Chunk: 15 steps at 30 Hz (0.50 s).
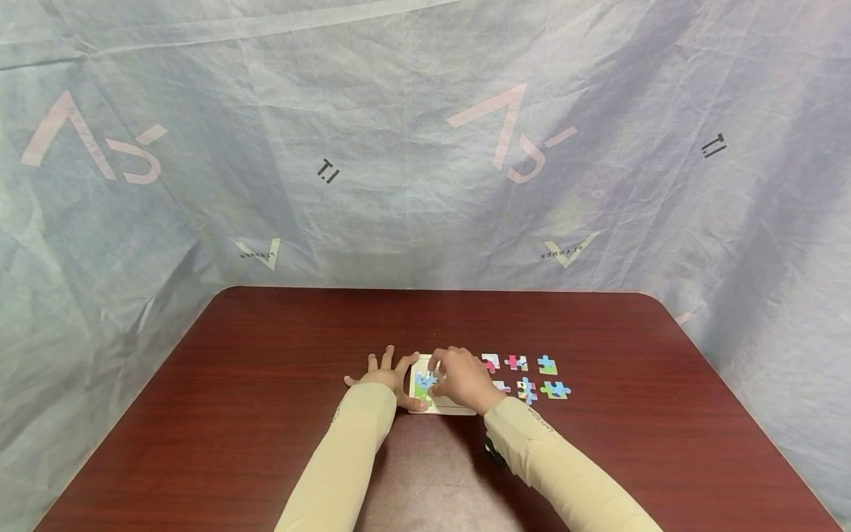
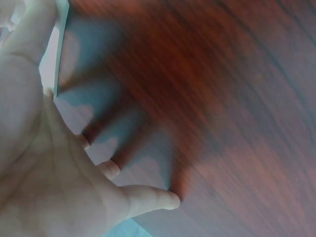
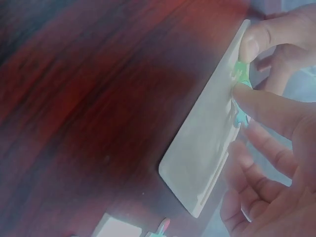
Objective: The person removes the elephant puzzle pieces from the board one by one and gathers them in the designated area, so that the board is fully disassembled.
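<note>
A pale puzzle tray [image 1: 452, 410] lies flat on the table, with blue and green jigsaw pieces [image 1: 422, 383] along its left side. My left hand [image 1: 382, 379] spreads its fingers at the left edge; its thumb rests on the near-left corner, and the index fingertip is at the far-left one. Above the tray, my right hand [image 1: 463, 377] bends its thumb and fingers around a blue puzzle piece [image 3: 241, 118] at the left side. In the right wrist view, the thumb [image 3: 252, 96] presses at the green and blue pieces, and the fingers partly cover them.
Right of the tray, several loose jigsaw pieces lie in two rows, among them a blue-green piece [image 1: 547, 365] and a green-blue piece [image 1: 555, 390]. My right forearm passes in front of these. The dark red wooden table [image 1: 199, 414] ends at a grey cloth backdrop [image 1: 399, 148].
</note>
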Tool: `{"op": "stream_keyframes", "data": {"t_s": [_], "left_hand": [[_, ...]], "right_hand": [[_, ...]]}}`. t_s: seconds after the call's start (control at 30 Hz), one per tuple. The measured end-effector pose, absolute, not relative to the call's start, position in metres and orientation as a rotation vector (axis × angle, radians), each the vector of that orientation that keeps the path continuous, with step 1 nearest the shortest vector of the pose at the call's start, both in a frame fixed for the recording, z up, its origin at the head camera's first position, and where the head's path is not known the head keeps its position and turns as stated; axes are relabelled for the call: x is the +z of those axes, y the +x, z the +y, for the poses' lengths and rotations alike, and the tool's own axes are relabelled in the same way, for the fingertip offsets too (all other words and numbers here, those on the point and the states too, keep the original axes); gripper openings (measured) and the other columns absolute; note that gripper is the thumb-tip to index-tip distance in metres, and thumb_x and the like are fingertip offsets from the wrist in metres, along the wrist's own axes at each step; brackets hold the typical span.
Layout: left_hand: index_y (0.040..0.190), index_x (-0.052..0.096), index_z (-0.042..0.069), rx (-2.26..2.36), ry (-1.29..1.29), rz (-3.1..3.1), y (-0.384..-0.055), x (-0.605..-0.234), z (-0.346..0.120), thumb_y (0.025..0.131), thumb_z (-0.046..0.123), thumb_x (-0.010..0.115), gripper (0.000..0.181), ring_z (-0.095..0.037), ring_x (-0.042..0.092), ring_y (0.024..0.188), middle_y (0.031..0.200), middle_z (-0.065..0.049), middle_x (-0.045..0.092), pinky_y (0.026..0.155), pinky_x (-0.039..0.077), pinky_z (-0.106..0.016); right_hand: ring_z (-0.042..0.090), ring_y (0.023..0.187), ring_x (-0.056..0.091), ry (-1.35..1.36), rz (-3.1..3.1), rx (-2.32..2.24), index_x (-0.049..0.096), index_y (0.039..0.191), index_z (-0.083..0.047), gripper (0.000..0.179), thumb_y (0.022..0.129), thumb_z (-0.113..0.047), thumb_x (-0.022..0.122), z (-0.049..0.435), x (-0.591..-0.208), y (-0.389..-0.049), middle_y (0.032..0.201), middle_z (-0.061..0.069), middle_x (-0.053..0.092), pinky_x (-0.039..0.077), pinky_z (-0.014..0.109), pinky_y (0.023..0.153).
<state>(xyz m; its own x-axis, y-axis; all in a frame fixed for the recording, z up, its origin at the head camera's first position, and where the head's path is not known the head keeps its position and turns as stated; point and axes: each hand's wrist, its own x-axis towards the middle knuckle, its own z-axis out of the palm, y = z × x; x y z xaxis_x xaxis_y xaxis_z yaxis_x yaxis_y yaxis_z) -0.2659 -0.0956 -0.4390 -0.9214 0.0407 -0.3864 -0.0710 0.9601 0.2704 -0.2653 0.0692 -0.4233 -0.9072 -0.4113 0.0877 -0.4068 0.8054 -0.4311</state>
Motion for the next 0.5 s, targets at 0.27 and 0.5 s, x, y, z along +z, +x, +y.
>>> {"op": "stream_keyframes", "data": {"t_s": [0.27,0.5], "left_hand": [[0.161,0.027,0.034,0.413,-0.011,2.713,-0.264,-0.438,-0.095,0.082,0.049,0.083,0.098,-0.041,0.007,0.154,0.170,-0.010,0.010,0.106,0.017,-0.082],[0.162,0.026,0.033,0.427,-0.006,2.701,-0.253,-0.418,-0.094,0.083,0.048,0.082,0.098,-0.042,0.008,0.154,0.170,-0.011,0.009,0.106,0.019,-0.081]], "right_hand": [[0.022,0.082,0.054,-0.681,2.926,-0.721,0.061,0.084,-0.012,0.033,0.072,-0.008,0.091,0.069,-0.422,-0.268,0.083,0.002,0.057,0.048,0.040,0.071],[0.024,0.085,0.059,-0.751,2.944,-0.664,0.072,0.084,-0.012,0.015,0.080,-0.014,0.086,0.072,-0.422,-0.268,0.084,0.002,0.061,0.051,0.043,0.074]]}}
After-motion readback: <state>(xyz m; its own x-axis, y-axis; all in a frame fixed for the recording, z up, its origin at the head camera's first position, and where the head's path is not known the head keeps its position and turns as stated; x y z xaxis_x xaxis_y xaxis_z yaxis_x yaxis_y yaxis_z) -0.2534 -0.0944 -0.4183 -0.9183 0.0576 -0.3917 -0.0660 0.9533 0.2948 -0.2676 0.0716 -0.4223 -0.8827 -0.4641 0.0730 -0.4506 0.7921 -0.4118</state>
